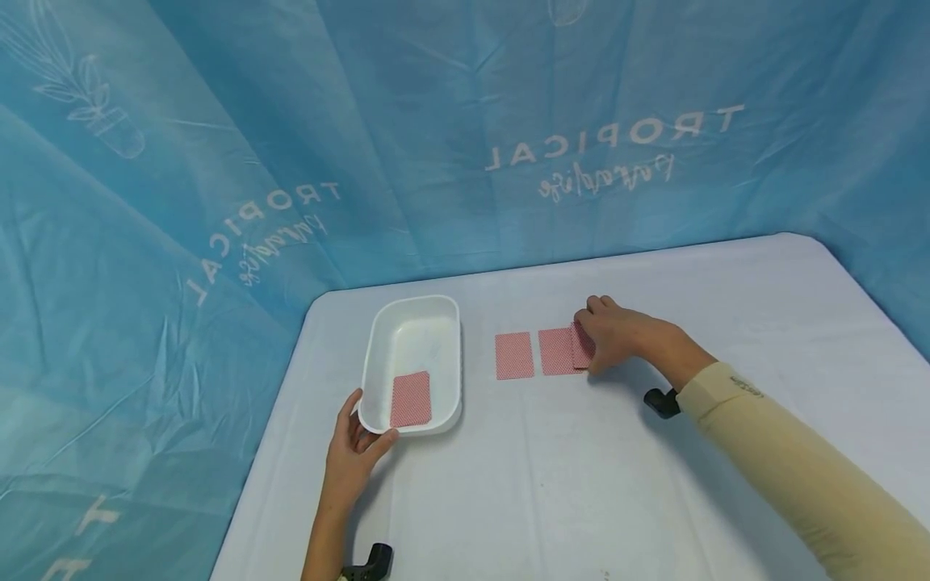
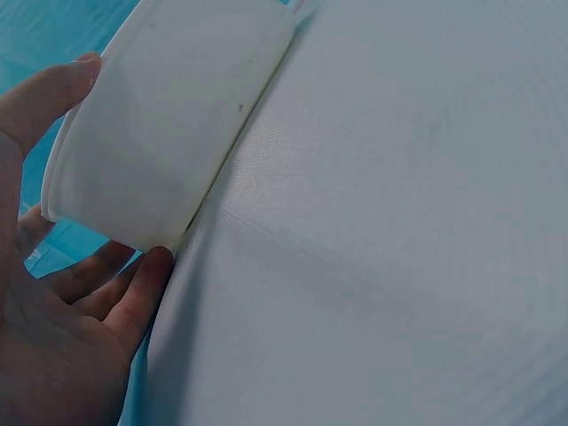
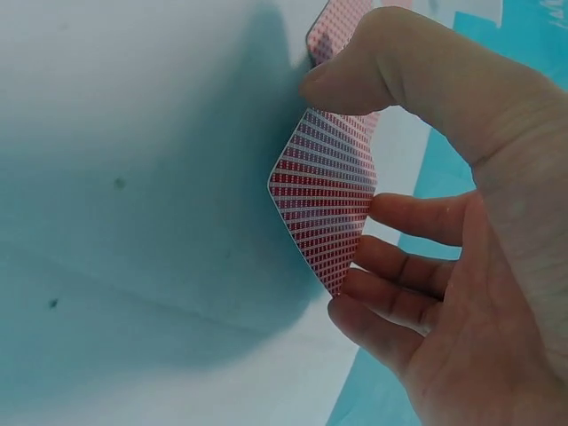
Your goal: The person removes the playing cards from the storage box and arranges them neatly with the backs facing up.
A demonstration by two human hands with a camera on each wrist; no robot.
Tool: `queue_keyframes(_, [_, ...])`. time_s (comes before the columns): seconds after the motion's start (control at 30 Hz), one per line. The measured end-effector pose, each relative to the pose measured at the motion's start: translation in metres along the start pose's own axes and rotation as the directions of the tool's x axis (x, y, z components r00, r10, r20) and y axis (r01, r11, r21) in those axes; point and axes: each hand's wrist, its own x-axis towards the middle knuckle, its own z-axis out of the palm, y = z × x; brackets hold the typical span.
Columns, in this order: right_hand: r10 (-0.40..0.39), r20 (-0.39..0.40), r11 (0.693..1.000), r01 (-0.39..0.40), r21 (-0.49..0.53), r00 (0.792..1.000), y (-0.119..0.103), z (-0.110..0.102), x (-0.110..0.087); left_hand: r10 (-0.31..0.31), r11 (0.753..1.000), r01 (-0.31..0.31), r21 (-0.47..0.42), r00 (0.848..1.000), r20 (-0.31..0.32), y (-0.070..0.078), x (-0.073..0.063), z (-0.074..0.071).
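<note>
A white plastic tub stands on the left of the table, with a red-patterned playing card lying face down at its near end. My left hand grips the tub's near left corner, thumb at the rim and fingers along the side wall. With thumb and fingers, my right hand holds a playing card by its edges, its back showing a red pattern. That card overlaps another face-down card in the head view. One more card lies to the left of it, nearer the tub.
A white cloth covers the table. Blue curtains with white lettering hang behind it and on the left side. A black wrist camera sits under the right wrist, and another is on the left wrist.
</note>
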Motion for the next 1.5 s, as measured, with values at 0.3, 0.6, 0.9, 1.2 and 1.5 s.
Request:
queue_keyframes(0.3, [-0.023,-0.010,1.000,0.023,0.020,1.000,0.010,0.002,-0.009,0.001,1.000,-0.001,-0.020,1.000,0.007,-0.003,0.001,0.000])
queue_keyframes(0.6, [-0.045,-0.007,0.999,0.045,0.007,0.999,0.015,0.007,-0.008,0.012,1.000,-0.012,-0.022,1.000,-0.013,-0.015,0.001,0.000])
queue_keyframes(0.9, [-0.040,0.008,0.998,0.039,0.045,0.999,0.018,0.003,-0.013,-0.018,1.000,0.019,-0.005,1.000,0.015,0.018,-0.006,0.002])
queue_keyframes(1.2, [-0.035,0.011,0.998,0.034,0.046,0.999,0.019,0.003,-0.013,-0.004,1.000,0.004,-0.028,1.000,0.007,0.013,-0.005,0.001])
queue_keyframes(1.5, [-0.030,-0.028,0.998,0.032,0.055,0.999,0.014,0.001,-0.007,0.015,0.998,-0.014,-0.054,1.000,0.015,0.012,-0.003,0.001])
